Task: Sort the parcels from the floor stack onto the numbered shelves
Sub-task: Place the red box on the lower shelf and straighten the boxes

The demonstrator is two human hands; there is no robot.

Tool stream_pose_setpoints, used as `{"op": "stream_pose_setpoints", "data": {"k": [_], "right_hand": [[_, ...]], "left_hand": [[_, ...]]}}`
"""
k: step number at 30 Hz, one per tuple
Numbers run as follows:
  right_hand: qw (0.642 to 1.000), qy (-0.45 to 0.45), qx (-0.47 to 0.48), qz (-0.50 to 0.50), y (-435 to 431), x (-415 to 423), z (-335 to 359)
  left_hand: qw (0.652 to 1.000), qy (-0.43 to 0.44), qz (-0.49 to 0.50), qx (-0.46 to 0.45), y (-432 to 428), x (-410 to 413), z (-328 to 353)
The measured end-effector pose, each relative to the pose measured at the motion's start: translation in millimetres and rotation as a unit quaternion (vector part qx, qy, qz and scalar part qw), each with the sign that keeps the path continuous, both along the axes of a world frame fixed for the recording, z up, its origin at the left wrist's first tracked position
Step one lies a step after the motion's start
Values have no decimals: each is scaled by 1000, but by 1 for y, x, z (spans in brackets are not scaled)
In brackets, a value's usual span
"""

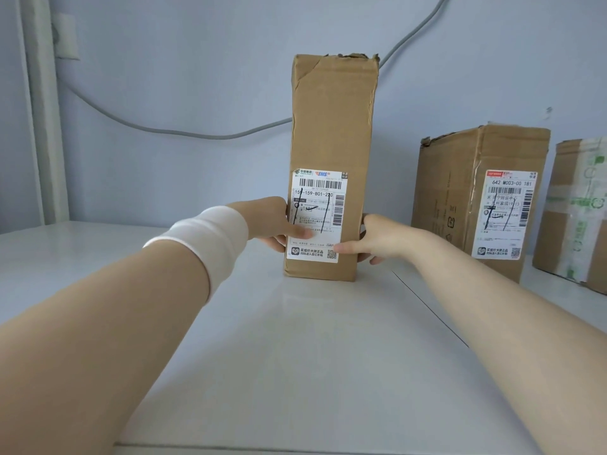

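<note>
Got both hands on this tall skinny parcel (331,126) standing upright on the white shelf (295,339): my left hand (272,221) grips its left edge with the thumb across the shipping label (317,215), and my right hand (371,238) is wrapped round the lower right edge. 2 more cardboard boxes, a labelled box (460,178) and a taped box (578,208), sit off to its right, and a grey cable (164,129) sags along the wall behind.

Place: a parcel storeroom or courier pick-up point.
Goods: a tall carton (333,126), a wider carton (453,192) and a taped carton (578,218) stand along a white shelf (295,356).
Labels: shipping labels (320,195) with barcodes, printed codes and pen strokes.
Walls: plain pale wall (164,60), loose grey cable (164,130).
</note>
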State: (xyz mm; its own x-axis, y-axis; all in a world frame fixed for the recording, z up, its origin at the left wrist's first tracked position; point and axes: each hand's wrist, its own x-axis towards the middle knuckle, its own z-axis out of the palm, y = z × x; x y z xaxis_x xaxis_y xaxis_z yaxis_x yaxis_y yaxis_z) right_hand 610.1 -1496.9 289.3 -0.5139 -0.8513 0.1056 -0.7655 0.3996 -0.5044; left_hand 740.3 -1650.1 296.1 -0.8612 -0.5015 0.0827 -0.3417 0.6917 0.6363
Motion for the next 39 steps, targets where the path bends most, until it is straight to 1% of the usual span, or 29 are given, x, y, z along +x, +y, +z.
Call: {"op": "stream_pose_setpoints", "data": {"k": [3, 6, 9, 12, 15, 20, 23, 29, 33, 39], "right_hand": [[1000, 2, -2, -8, 0, 2, -3], [1000, 23, 13, -7, 4, 4, -6], [998, 54, 21, -13, 11, 7, -5], [994, 96, 46, -36, 21, 10, -2], [989, 123, 67, -40, 34, 14, -2], [984, 157, 72, -34, 58, 26, -10], [980, 171, 87, -44, 81, 41, -13], [973, 198, 86, -83, 129, 80, -14], [969, 192, 99, -118, 155, 109, -20], [968, 173, 78, -164, 211, 155, -22]], "left_hand": [[1000, -3, 17, -17, 4, 2, -1], [998, -15, 36, -48, 14, 5, -3], [989, -50, 66, -119, 30, 13, -3], [979, -55, 110, -166, 44, 24, -2], [970, -59, 148, -183, 55, 36, -1], [964, -80, 158, -199, 73, 54, -12], [964, -87, 142, -207, 88, 65, -21], [965, -59, 68, -245, 123, 87, -29], [958, -48, 14, -282, 143, 100, -35], [949, -39, -39, -311, 182, 118, -39]]}}
